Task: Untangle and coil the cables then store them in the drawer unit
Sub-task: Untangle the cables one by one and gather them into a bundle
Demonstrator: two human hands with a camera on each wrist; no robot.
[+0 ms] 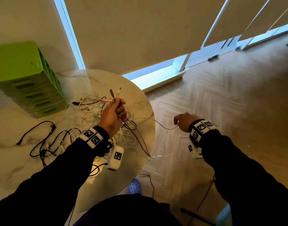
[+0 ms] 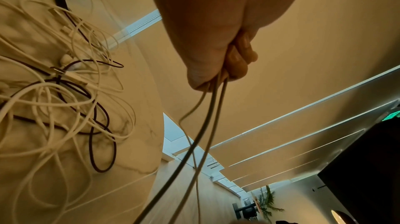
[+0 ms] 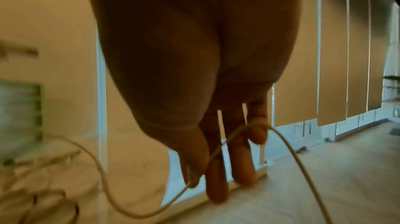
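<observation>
The left hand [image 1: 113, 117] is fisted around a bundle of cables [image 2: 203, 125], plug ends poking above it. The right hand [image 1: 184, 122], well apart, pinches one thin cable [image 3: 218, 149]. The tangled pile [image 1: 91, 110] lies just beyond the left hand on the table [image 1: 12, 160], the green drawer unit [image 1: 25, 79] farther left.

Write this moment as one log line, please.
left hand: grips bundle of thin cables, plugs up | right hand: pinches one pale thin cable | green plastic drawer unit: shut, on round marble table
</observation>
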